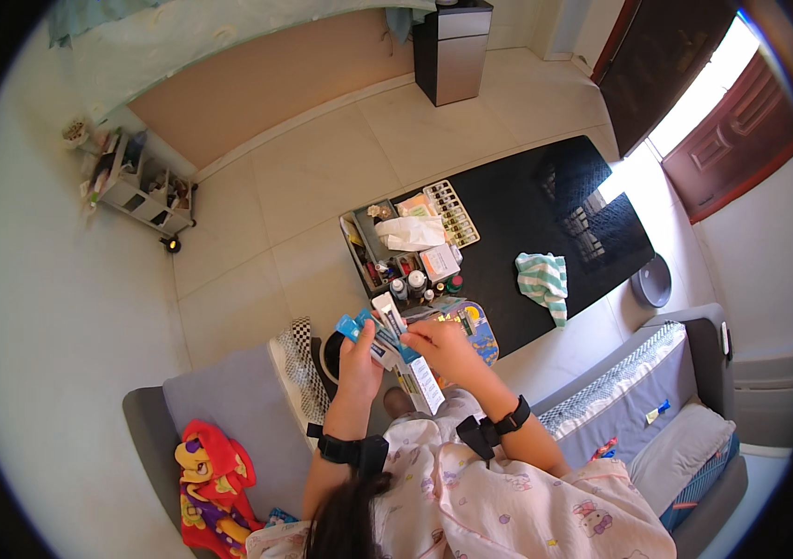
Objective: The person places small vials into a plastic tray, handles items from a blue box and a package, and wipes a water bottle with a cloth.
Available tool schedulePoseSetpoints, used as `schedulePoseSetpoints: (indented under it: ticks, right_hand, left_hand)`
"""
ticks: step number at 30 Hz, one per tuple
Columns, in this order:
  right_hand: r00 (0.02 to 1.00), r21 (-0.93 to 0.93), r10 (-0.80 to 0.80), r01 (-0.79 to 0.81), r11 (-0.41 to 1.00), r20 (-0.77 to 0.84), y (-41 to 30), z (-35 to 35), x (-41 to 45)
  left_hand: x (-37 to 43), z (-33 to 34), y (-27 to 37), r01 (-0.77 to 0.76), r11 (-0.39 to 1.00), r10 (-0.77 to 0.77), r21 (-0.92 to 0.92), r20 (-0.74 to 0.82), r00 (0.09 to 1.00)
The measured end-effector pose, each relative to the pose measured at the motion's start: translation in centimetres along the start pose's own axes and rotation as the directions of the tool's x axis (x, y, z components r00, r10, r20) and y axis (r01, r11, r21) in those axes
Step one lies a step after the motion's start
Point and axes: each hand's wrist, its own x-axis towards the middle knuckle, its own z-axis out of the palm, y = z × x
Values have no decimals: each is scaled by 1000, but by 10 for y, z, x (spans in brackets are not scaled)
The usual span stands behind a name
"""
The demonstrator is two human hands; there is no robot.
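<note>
My left hand point(360, 363) grips a fanned bunch of slim blue-and-white packets point(352, 328), which look like small boxes or tubes. One mostly white packet point(386, 312) stands up at the top of the bunch. From the other side, my right hand point(444, 346) pinches the same bunch with thumb and fingers. Just below the hands is a white printed carton or leaflet point(428, 386); whether a hand holds it is hidden. Behind my right hand, a blue illustrated case point(483, 332) lies at the black table's near edge.
On the black table point(508, 189) are a grey organizer point(363, 241) with tissues, several bottles point(416, 281), a tray of small vials point(453, 213) and a striped cloth point(541, 279). Grey sofa seats point(228, 377) flank me. A rolling cart point(152, 199) stands by the wall.
</note>
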Motion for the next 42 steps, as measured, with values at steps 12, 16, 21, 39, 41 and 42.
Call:
schedulePoseSetpoints:
  ticks: [12, 16, 21, 39, 41, 42]
  right_hand:
    - [974, 122, 176, -193, 974, 142, 6, 6, 1]
    - [984, 243, 176, -168, 955, -10, -2, 19, -2]
    - [971, 285, 194, -226, 932, 137, 0, 15, -8]
    - [973, 276, 228, -211, 938, -30, -3, 28, -62]
    - [968, 408, 248, -210, 888, -42, 15, 14, -68]
    - [955, 491, 295, -246, 836, -23, 16, 5, -70]
  left_hand:
    - [-9, -6, 5, 39, 993, -45, -110, -49, 998]
    - [-13, -7, 2, 39, 989, -42, -146, -17, 999]
    - [-18, -11, 5, 13, 979, -17, -201, -20, 1000]
    - [-41, -7, -19, 113, 992, -94, -55, 266, 959]
    - [-35, 3, -27, 218, 972, -169, -84, 392, 904]
    - [-27, 6, -34, 230, 966, -174, -114, 369, 913]
